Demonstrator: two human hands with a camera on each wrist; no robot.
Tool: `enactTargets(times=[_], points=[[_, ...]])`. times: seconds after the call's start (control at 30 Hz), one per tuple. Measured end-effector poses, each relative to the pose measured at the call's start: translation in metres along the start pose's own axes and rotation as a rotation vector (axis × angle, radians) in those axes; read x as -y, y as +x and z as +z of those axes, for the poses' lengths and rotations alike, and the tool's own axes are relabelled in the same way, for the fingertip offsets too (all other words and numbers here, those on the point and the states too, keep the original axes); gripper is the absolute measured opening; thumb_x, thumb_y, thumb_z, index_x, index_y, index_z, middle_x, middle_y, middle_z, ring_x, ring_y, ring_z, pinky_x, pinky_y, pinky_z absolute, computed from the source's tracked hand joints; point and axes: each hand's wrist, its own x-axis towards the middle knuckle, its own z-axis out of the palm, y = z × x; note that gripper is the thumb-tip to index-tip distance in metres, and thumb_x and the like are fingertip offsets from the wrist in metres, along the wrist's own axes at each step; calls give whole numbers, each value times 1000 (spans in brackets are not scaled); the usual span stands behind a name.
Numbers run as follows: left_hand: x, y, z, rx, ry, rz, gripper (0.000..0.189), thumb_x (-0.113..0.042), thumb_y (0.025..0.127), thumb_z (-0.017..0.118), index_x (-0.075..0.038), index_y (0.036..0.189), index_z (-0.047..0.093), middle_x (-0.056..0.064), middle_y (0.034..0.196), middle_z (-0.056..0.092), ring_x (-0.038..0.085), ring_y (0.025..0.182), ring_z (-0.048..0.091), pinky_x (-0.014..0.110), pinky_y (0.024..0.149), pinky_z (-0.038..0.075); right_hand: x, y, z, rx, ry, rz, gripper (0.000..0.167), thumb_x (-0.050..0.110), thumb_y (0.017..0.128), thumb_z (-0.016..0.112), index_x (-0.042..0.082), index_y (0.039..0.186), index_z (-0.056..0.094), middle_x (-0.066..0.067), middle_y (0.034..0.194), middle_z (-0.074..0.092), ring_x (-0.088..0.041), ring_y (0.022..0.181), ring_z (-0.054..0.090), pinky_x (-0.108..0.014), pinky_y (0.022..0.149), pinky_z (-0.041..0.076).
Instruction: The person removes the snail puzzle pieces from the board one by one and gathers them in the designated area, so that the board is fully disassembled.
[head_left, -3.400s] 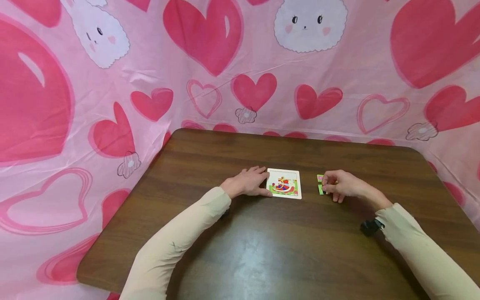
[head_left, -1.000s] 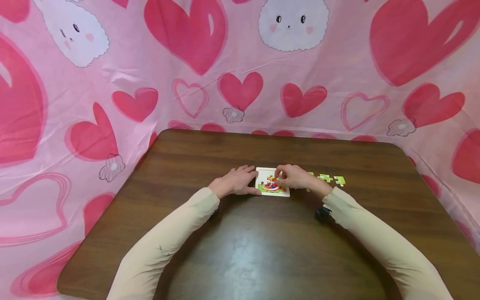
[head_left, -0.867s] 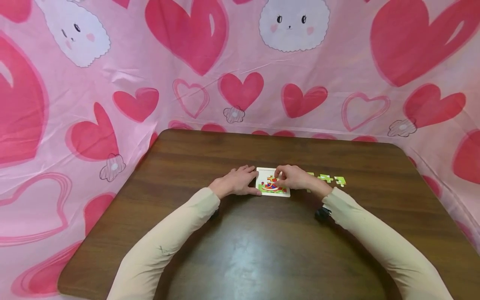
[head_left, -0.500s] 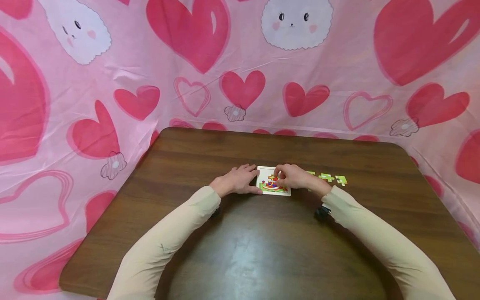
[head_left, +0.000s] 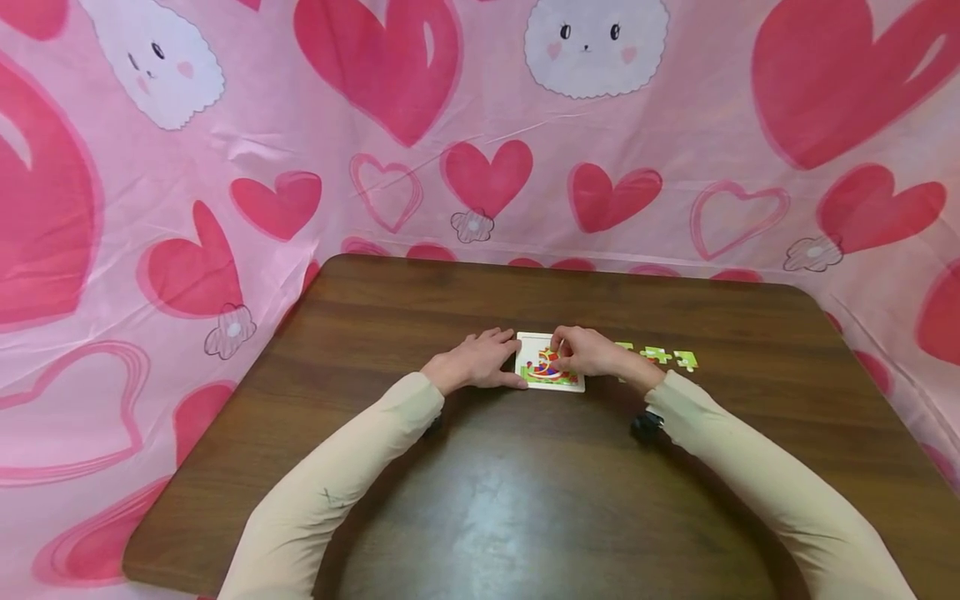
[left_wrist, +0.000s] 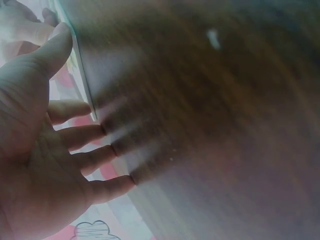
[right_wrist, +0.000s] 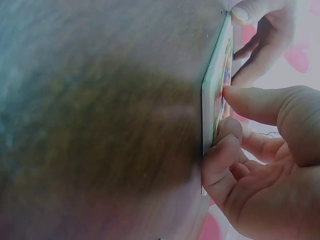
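A small white-framed jigsaw puzzle board (head_left: 531, 342) lies on the table, its lower part filled with a red, blue and green picture. My left hand (head_left: 477, 362) rests along the board's left side; in the left wrist view its fingers (left_wrist: 82, 137) are spread and fairly straight, the thumb at the board's edge. Over the board's right half, my right hand (head_left: 591, 353) pinches a puzzle piece against the picture. In the right wrist view its thumb (right_wrist: 255, 102) touches the picture and the other fingers are curled by the board's edge. That piece is mostly hidden by the fingers.
Several loose green puzzle pieces (head_left: 656, 355) lie to the right of the board, some partly behind the right hand and wrist. The brown wooden table (head_left: 480, 492) stands against a pink cloth (head_left: 360, 108) printed with hearts.
Over the longer span, my right hand has moved left from the loose pieces onto the board. In the last second both hands keep nearly the same place; the view shifts slightly.
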Motion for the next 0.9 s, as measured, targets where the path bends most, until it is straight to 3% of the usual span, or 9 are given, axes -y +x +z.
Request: enactTargets(times=[0.3, 0.9], points=[[0, -2, 0, -1, -9, 9, 85, -67, 87, 57, -18, 153, 35, 8, 164, 21, 31, 152, 17, 59, 119, 20, 2, -2, -1, 7, -4, -9, 29, 21, 85, 76, 8, 99, 55, -2, 77, 58, -15, 68, 51, -27, 62, 40], [-1, -3, -1, 5, -7, 0, 85, -66, 88, 57, -18, 154, 34, 8, 164, 22, 30, 153, 17, 58, 119, 20, 10, -6, -4, -88, 9, -70, 20, 15, 88, 72, 10, 88, 53, -3, 79, 60, -15, 68, 51, -27, 61, 40]])
